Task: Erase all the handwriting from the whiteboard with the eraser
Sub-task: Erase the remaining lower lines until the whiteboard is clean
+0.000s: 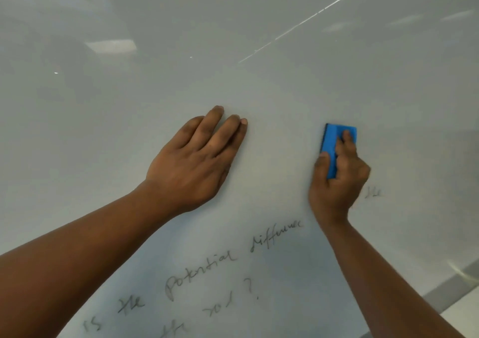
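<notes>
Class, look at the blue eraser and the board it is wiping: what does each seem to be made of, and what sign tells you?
Eraser: apparently matte blue foam or plastic, with a dark strip, perhaps felt, along its left edge. Whiteboard: a smooth, glossy pale surface; it mirrors ceiling lights, but the exact material is unclear.

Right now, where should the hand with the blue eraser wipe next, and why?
Probably down and slightly right. The right hand holds the eraser on bare whiteboard, and the closest handwriting, a small faint word, sits just beside that hand. More lines wait lower down.
</notes>
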The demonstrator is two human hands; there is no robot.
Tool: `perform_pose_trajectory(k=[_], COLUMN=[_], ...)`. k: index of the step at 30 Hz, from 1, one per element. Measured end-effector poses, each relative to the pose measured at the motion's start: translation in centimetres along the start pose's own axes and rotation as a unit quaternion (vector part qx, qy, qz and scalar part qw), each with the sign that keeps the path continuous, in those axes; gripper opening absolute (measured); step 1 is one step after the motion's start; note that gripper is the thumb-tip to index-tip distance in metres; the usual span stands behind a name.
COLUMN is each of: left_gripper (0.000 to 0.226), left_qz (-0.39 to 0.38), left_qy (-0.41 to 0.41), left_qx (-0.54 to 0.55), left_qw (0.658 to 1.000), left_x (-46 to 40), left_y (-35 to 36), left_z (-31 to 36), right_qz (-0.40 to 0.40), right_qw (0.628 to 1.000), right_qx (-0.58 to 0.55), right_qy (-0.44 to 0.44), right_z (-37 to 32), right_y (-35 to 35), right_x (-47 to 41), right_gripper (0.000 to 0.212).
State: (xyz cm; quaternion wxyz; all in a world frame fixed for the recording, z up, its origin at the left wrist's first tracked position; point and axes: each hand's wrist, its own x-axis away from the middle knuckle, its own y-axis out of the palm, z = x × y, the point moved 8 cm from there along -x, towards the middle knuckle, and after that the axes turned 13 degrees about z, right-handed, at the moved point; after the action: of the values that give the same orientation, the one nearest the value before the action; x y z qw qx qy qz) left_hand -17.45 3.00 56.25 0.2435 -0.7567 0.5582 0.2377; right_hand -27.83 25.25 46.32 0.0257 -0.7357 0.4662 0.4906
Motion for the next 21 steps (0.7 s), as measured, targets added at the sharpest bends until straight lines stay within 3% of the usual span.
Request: perform_pose_trajectory(k=[4,6,9,11,14,17,19,21], left_gripper=[0.061,0.061,0.061,0.063,0.068,0.066,0.061,0.057], left_qz=[-0.006,-0.007,-0.008,-0.011,-0.03,-0.02,0.001,0.015], left_qy=[-0.005,-0.01,-0.023,-0.045,-0.072,-0.042,-0.015,0.014], left_qx=[-0.006,-0.013,-0.015,-0.018,-0.019,-0.019,-0.008,0.001], left_qw=[1.0,1.0,1.0,0.999,0.997,0.999,1.0,1.0], left_x=[-0.2,-0.2,-0.1,0.0,-0.1,-0.9,-2.3,-4.0], left_y=[-0.1,-0.1,-0.1,0.0,0.7,1.5,1.7,2.2], left_z=[0.1,0.1,0.2,0.6,2.3,4.8,6.0,7.3], right_qz=[-0.11,-0.132,-0.049,-0.015,-0.045,-0.108,-0.079,-0.027], right_qw=[0.967,0.958,0.995,0.999,0.996,0.981,0.99,0.999], right_qx=[-0.097,-0.094,-0.05,-0.025,-0.04,-0.062,-0.043,-0.027], right_qy=[-0.211,-0.236,-0.076,0.025,-0.068,-0.147,-0.108,0.024], right_z=[-5.3,-4.6,0.4,2.2,0.1,1.8,5.9,11.3], right_y=[0.3,0.2,-0.5,-0.9,-1.3,-1.4,-1.8,-3.0], right_x=[6.4,6.1,1.7,0.7,3.1,3.9,1.6,-1.4], right_gripper=[0.046,0.042,0.043,0.045,0.041,0.037,0.034,0.036])
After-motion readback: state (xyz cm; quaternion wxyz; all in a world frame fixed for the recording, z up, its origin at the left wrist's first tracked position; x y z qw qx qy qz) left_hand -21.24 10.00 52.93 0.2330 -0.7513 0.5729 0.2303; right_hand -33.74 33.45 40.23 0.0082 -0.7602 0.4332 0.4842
